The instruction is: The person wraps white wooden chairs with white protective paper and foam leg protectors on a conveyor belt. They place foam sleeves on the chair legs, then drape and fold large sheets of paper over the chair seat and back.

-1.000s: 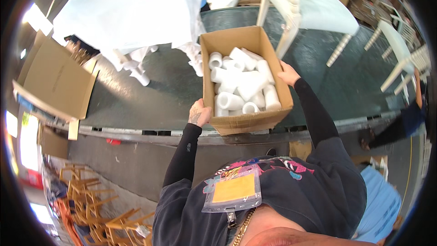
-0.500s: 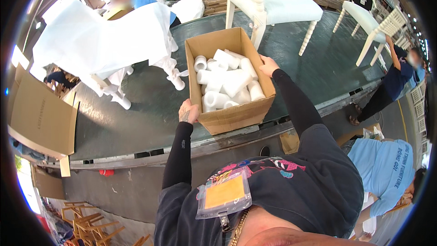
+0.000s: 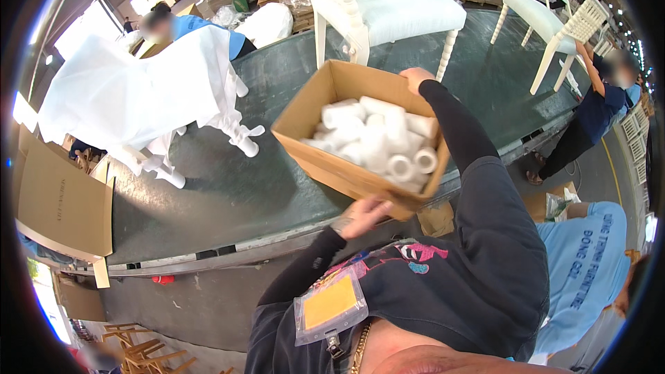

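Since half a second ago, the cardboard box (image 3: 346, 174) has turned and tipped, its near right corner now dipping past the near edge of the counter (image 3: 215, 197). The white foam tubes (image 3: 374, 131) inside have shifted toward that lower corner. The person's right hand (image 3: 418, 81) has gone from the right side to the far rim, near its right end, and is closed over the cardboard there. The left hand (image 3: 364, 216) has left the near left corner and now lies low at the near wall, fingers extended against it; motion blur hides whether it grips. Whether the base of the box rests on the counter cannot be told.

To the left of the box, a white-draped piece of furniture (image 3: 138, 90) stands on the counter, its wrapped legs showing below the cloth. Beyond the box stands a cream chair (image 3: 415, 10) with a pale seat and a turned front leg. Farther right, a co-worker in dark clothes (image 3: 603, 107) has a hand at a second chair (image 3: 537, 17). A large cardboard sheet (image 3: 62, 197) stands at the far left.
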`<action>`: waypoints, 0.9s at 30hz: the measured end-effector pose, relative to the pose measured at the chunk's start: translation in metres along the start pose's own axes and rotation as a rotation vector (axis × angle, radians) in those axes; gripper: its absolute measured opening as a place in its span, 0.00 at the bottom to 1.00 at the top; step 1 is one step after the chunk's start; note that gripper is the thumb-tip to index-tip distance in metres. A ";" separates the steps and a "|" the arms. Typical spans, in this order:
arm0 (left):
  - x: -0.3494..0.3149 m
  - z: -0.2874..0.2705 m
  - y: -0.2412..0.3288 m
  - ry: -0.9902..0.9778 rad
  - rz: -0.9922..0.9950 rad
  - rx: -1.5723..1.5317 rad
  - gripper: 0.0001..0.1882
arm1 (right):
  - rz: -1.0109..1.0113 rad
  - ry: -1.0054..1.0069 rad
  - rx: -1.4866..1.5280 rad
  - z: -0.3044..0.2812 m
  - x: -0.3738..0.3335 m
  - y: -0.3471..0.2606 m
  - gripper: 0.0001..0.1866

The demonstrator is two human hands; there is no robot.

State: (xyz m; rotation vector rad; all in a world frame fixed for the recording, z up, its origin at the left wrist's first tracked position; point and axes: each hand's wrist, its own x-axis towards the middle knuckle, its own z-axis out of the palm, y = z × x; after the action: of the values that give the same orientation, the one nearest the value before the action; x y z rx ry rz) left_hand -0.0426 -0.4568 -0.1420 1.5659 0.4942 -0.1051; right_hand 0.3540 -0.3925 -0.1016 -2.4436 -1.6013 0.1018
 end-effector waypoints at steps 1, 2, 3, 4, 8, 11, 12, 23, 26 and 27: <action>0.012 0.014 0.007 -0.056 0.145 0.084 0.33 | 0.026 0.005 -0.084 -0.009 0.006 0.013 0.16; 0.031 0.026 0.002 -0.063 0.207 0.198 0.30 | 0.064 0.063 -0.168 -0.018 0.010 0.033 0.14; 0.042 0.039 -0.005 -0.108 0.216 0.067 0.28 | 0.107 0.122 -0.253 -0.028 0.012 0.053 0.14; 0.055 0.046 0.001 -0.186 0.217 0.059 0.27 | 0.231 0.196 -0.388 -0.043 0.007 0.090 0.13; 0.091 0.044 -0.006 -0.117 0.156 -0.105 0.21 | 0.099 0.685 -0.166 -0.054 0.000 0.119 0.12; 0.106 0.006 0.010 0.295 0.060 -0.156 0.14 | -0.190 0.231 0.218 -0.038 -0.028 0.067 0.16; 0.116 -0.009 0.028 0.418 0.134 -0.159 0.12 | -0.128 -0.132 0.298 -0.028 -0.052 0.061 0.23; 0.282 -0.243 0.247 1.451 0.696 0.622 0.46 | -0.089 -0.197 0.279 0.003 -0.163 0.006 0.16; 0.306 -0.255 0.283 1.203 0.411 0.654 0.46 | 0.031 -0.067 0.285 0.021 -0.146 0.015 0.14; 0.326 -0.230 0.294 1.077 0.251 0.666 0.46 | 0.158 -0.065 0.244 0.025 -0.147 0.036 0.14</action>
State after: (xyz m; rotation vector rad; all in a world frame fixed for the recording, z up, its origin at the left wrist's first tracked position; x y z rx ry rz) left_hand 0.3051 -0.1475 0.0282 2.2593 1.1641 0.8952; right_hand 0.3221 -0.5367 -0.1432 -2.3918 -1.3289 0.3820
